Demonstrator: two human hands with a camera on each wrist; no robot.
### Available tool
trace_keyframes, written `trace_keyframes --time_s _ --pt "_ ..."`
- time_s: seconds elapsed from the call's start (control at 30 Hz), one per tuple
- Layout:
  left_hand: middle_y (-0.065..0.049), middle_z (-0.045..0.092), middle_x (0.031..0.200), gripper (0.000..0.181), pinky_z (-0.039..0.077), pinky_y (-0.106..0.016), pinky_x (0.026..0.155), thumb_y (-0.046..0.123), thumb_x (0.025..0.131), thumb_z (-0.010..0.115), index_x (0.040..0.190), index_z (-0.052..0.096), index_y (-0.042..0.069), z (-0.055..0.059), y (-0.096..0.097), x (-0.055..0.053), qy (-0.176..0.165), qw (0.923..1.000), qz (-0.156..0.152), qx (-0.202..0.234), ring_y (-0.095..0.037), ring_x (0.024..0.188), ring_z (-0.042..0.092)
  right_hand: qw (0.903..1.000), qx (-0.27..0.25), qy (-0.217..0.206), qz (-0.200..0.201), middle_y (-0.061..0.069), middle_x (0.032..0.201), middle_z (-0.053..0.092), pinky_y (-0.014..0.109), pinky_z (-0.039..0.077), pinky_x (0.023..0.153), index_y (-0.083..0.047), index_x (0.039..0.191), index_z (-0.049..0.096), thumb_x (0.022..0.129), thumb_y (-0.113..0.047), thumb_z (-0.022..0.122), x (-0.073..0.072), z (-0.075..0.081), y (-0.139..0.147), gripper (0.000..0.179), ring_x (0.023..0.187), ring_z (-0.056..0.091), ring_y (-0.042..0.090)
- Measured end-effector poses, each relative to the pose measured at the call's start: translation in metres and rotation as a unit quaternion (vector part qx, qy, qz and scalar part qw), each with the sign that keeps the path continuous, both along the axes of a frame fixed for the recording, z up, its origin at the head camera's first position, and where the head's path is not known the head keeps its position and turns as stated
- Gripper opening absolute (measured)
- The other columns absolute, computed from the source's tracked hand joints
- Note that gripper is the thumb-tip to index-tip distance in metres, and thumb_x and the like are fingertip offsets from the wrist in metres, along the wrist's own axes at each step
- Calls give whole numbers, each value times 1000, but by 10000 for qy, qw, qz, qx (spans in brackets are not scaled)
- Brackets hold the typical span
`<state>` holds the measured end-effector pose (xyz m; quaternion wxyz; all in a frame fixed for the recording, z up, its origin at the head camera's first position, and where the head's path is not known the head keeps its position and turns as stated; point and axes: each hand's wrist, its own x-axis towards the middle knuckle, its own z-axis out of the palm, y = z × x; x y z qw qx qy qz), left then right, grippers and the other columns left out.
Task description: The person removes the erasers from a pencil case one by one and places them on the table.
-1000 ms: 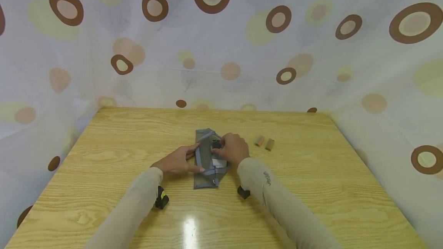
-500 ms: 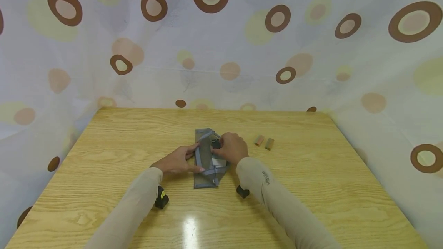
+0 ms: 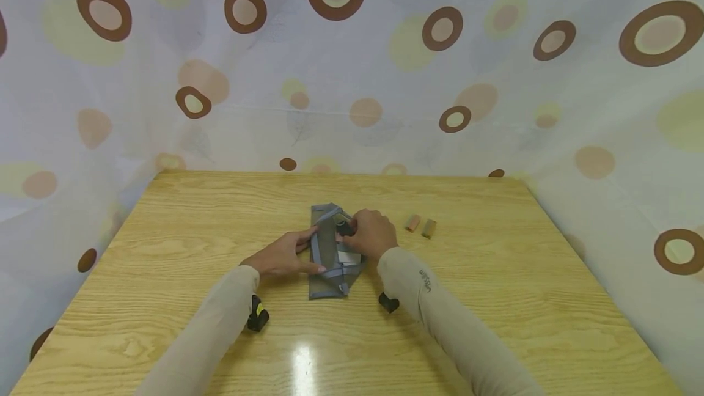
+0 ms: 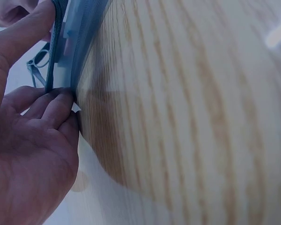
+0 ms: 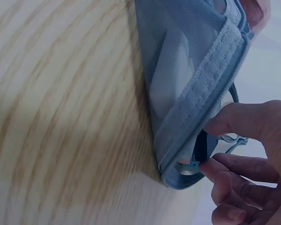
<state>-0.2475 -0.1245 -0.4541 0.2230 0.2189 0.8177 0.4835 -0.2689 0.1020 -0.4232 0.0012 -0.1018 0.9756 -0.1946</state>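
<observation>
A grey mesh zip pouch (image 3: 327,249) lies unzipped on the table, its opening toward the right. My left hand (image 3: 283,254) holds the pouch's left side, thumb and fingers spread along the zip edge; in the left wrist view the fingers (image 4: 56,110) meet that edge. At the opening, my right hand (image 3: 374,234) pinches a small dark block (image 5: 203,146) between thumb and fingers, partly inside the pouch. Its exact kind is unclear. A white block (image 5: 171,70) shows through the mesh below it. A cord loop (image 5: 234,139) hangs at the zip end.
Two small brownish blocks with green edges, a left one (image 3: 412,223) and a right one (image 3: 429,228), lie right of the pouch. The wooden table (image 3: 220,212) is bordered by a spotted cloth (image 3: 374,78) behind and at both sides.
The right hand's thumb and fingers have shifted very slightly at the pouch opening, with the dark block between them. The left hand and the pouch stay in place.
</observation>
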Motion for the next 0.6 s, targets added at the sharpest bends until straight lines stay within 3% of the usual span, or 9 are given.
trace_keyframes --time_s 0.17,0.33,0.5,0.6 --pt "-18 12 167 102 28 -46 121 26 89 81 161 13 0 1 1 0 14 10000 21 -58 -38 150 24 10000 16 64 36 -5 57 49 26 32 44 -12 68 65 84 -40 84 0 0 3 38 51 41 10" --pt "-18 12 167 102 28 -46 121 27 90 81 161 13 0 2 1 1 35 10000 17 -78 -38 150 24 9999 -11 72 93 -7 51 39 24 27 42 -13 60 56 85 -41 84 0 0 3 46 47 35 9" --pt "-19 11 167 102 29 -46 121 25 90 81 161 12 -1 3 2 1 37 10000 -8 -25 -39 150 24 9999 -64 -22 151 -5 54 49 25 31 42 -10 65 65 84 -39 84 1 2 3 40 48 40 10" --pt "-20 11 167 102 29 -46 120 24 90 81 161 12 -1 3 2 2 9 10000 -5 -8 -39 150 24 9998 -93 -31 156 -2 68 65 26 43 47 -8 79 76 84 -36 85 0 2 4 30 56 53 11"
